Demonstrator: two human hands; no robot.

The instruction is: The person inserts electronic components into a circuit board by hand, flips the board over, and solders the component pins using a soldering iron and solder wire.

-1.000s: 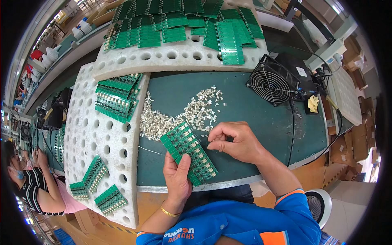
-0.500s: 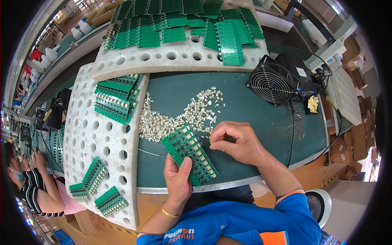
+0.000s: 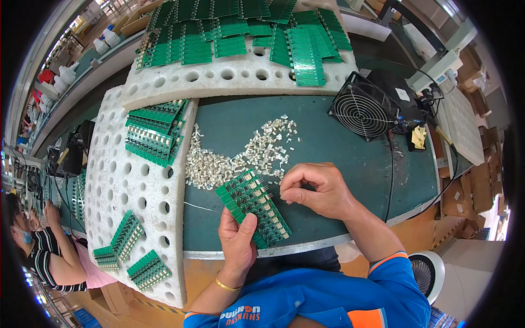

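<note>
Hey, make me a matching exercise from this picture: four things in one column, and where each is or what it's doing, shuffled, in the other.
Column one
1. Left hand
2. White parts
3. Black fan
4. Gold bracelet

Column two
A. Around the wrist, above the blue sleeve
B. Lying loose in a heap on the dark green tabletop
C. Holding a green circuit board
D. At the right of the heap, with a round wire guard

Right pairs: 1-C, 2-B, 3-D, 4-A
</note>
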